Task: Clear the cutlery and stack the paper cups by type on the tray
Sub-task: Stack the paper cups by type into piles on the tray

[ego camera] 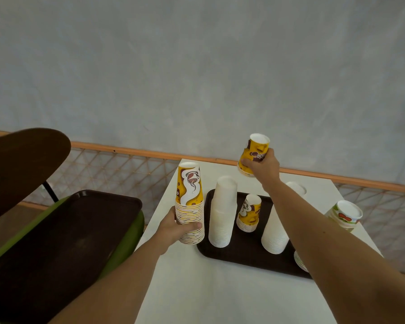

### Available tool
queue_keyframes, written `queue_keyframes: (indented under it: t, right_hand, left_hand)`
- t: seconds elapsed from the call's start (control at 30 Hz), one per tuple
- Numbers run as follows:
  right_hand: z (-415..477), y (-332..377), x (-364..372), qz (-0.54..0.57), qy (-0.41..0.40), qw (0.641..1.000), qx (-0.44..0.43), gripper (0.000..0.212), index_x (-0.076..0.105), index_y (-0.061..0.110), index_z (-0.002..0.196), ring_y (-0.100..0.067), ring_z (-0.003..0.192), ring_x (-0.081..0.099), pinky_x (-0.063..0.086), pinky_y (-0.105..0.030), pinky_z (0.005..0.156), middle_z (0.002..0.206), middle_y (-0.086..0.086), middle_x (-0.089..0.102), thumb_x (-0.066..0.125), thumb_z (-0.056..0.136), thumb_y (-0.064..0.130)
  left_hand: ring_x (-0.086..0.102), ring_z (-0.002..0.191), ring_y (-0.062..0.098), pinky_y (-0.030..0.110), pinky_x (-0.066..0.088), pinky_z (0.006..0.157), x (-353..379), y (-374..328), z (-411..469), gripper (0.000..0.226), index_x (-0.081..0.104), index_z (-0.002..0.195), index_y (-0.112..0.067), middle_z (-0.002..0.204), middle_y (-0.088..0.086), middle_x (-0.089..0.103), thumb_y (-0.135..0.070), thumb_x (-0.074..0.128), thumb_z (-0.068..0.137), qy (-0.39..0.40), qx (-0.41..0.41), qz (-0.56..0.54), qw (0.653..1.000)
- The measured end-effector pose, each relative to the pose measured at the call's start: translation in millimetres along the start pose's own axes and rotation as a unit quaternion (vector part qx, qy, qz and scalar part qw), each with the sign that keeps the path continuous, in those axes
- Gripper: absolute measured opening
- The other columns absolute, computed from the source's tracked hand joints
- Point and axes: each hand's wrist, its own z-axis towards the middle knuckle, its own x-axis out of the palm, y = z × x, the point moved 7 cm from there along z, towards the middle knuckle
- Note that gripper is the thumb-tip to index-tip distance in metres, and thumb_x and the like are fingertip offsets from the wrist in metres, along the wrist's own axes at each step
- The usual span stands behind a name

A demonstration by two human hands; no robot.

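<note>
My left hand [177,226] grips a tall stack of upside-down yellow coffee-print cups [189,202] at the tray's left edge. My right hand [263,166] holds a short stack of the same yellow cups [253,154], lifted above the table's far side. On the dark brown tray [248,253] stand two tall stacks of plain white cups [222,211] [275,232] and a small yellow stack [249,213]. My right forearm hides part of the right white stack. No cutlery shows.
A cup with a green and red print [345,215] sits on the white table [220,288] at the right. Another white cup [298,189] stands behind my forearm. A second dark tray [68,230] lies on a green chair at the left. A wall lies beyond.
</note>
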Motion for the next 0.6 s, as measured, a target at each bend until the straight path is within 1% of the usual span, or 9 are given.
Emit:
queue_keyframes:
  t: [0.1, 0.2, 0.4, 0.6]
  right_hand:
    - [5, -33, 9, -0.031, 0.009, 0.999, 0.020, 0.060, 0.044, 0.002, 0.122, -0.029, 0.109, 0.056, 0.044, -0.031, 0.084, 0.118, -0.014, 0.057, 0.077, 0.074, 0.015]
    - [8, -63, 15, -0.065, 0.014, 0.997, 0.042, 0.062, 0.043, 0.002, 0.124, -0.030, 0.111, 0.054, 0.042, -0.031, 0.085, 0.120, -0.016, 0.055, 0.077, 0.073, 0.016]
    - [13, -111, 24, -0.082, 0.030, 0.990, 0.113, 0.066, 0.039, 0.006, 0.126, -0.032, 0.115, 0.052, 0.045, -0.042, 0.095, 0.123, -0.016, 0.052, 0.077, 0.074, 0.021]
    - [11, -131, 32, -0.080, 0.052, 0.984, 0.153, 0.074, 0.031, 0.012, 0.134, -0.033, 0.120, 0.049, 0.044, -0.048, 0.101, 0.129, -0.014, 0.049, 0.075, 0.076, 0.021]
  left_hand:
    - [0.050, 0.114, 0.019, 0.045, 0.044, 0.100, 0, 3, 4, 0.075, 0.040, 0.132, -0.026, 0.124, -0.005, 0.054, -0.028, 0.081, 0.069, -0.007, -0.004, -0.007, 1.000]
    - [0.050, 0.118, 0.020, 0.046, 0.045, 0.101, 0, 7, 6, 0.077, 0.040, 0.133, -0.027, 0.128, -0.003, 0.054, -0.030, 0.082, 0.068, -0.011, -0.010, -0.008, 1.000]
    - [0.049, 0.121, 0.022, 0.048, 0.043, 0.101, 3, 13, 11, 0.078, 0.040, 0.133, -0.027, 0.130, -0.002, 0.054, -0.029, 0.082, 0.068, -0.024, -0.021, -0.016, 0.999]
    - [0.048, 0.122, 0.022, 0.047, 0.042, 0.102, 5, 14, 15, 0.078, 0.039, 0.134, -0.027, 0.131, -0.003, 0.052, -0.029, 0.081, 0.069, -0.034, -0.026, -0.009, 0.999]
